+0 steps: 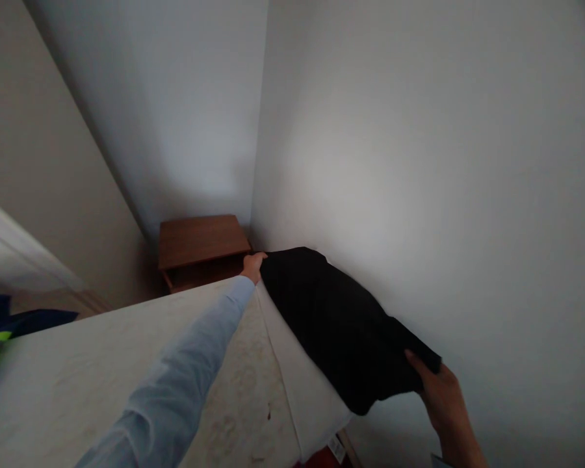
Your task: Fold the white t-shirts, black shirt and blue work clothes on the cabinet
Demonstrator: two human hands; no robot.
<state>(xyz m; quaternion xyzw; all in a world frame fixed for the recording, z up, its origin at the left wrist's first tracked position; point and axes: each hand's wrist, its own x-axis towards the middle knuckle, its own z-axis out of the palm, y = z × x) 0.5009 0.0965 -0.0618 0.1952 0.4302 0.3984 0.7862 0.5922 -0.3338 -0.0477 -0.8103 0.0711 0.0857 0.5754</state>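
Head camera view: the left hand (253, 266), extending from a light blue long sleeve (175, 377), grasps the far end of a black cloth (341, 318). The right hand (441, 390) grips the near end of the same cloth, with the thumb on the upper face. The black cloth is spread between both hands, over the side of a pale, stained mattress-like surface (244, 364) and alongside a plain grey wall (419, 162). Its lower edge hangs in an uneven curve near the right hand.

Beyond the left hand, a reddish-brown wooden cabinet (199, 240) with an open front compartment stands near the corner of the walls. At the left edge of the view, a dark blue fabric item (0, 318) with a fluorescent yellow-green and grey stripe lies at the edge of the pale surface. Below the near end of the cloth, a white label (336, 448) is visible beside a red item (320, 460); its text is not legible.
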